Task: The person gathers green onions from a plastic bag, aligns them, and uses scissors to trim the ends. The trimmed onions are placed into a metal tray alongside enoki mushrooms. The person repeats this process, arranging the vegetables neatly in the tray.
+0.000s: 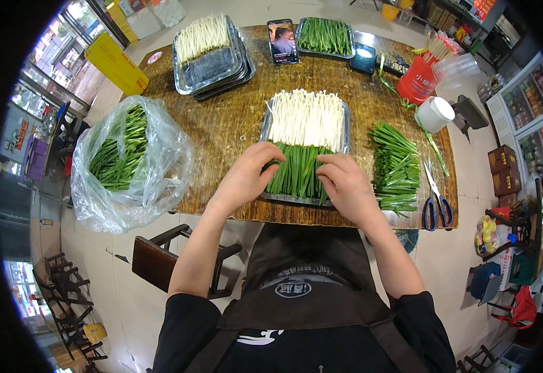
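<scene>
A black plastic tray point(346, 135) lies at the table's front edge before me. White enoki mushrooms point(306, 119) fill its far half, caps pointing away. Cut lengths of green Chinese chives point(299, 170) are laid side by side across its near half. At the left edge of the chives is my left hand point(248, 175), its thumb and curled forefinger apart. My right hand point(350, 186) rests against their right edge with bent fingers. Neither hand visibly grips anything. Right of the tray lies a loose pile of cut chives point(395, 170), with dark-handled scissors point(433, 196) beside it.
A clear plastic bag point(169, 154) of chives point(122, 154) sits at the left. Stacked trays point(211, 70) with enoki, a propped phone point(282, 42) and a tray of chives point(325, 37) stand behind. A red container point(416, 79) and white cup point(435, 114) are right; a wooden chair point(159, 261) is below-left.
</scene>
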Demonstrator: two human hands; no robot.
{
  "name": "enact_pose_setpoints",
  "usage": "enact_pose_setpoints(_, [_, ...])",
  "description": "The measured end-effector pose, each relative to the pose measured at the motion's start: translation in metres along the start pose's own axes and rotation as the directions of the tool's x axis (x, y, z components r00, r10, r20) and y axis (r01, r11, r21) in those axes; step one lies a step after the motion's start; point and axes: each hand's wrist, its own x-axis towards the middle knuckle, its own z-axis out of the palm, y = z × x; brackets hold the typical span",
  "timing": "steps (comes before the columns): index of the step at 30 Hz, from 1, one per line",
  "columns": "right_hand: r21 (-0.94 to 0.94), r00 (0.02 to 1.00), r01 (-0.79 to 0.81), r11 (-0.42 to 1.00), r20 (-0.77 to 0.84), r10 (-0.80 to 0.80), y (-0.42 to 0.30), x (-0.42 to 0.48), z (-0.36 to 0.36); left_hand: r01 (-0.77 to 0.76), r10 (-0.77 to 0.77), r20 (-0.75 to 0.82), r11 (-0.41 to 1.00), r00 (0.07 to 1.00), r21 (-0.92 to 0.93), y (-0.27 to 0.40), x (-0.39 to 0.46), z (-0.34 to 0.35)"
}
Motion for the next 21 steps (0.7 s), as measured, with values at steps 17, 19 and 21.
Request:
enact_pose_setpoints(17, [0.148, 0.994, -0.107, 0.983, 0.047, 0.101, 0.009, -0.013, -0.034, -0.157, 0.147, 0.122, 0.984, 0.982, 0.08, 0.007, -0.007, -0.008])
enact_pose_setpoints(19, [0.123, 0.996, -0.058, 0.991, 0.073, 0.049, 0.001, -0.015, -0.028, -0.172, 0.151, 0.186, 0.98, 0.971, 0.101, 0.004, -0.008, -0.005])
enact_pose_setpoints(21, [0.06, 0.995, -0.079, 0.995, 0.07, 0.075, -0.007, -0.014, -0.023, -0.168, 0.146, 0.177, 0.979, 0.973, 0.118, 0.0, -0.008, -0.001])
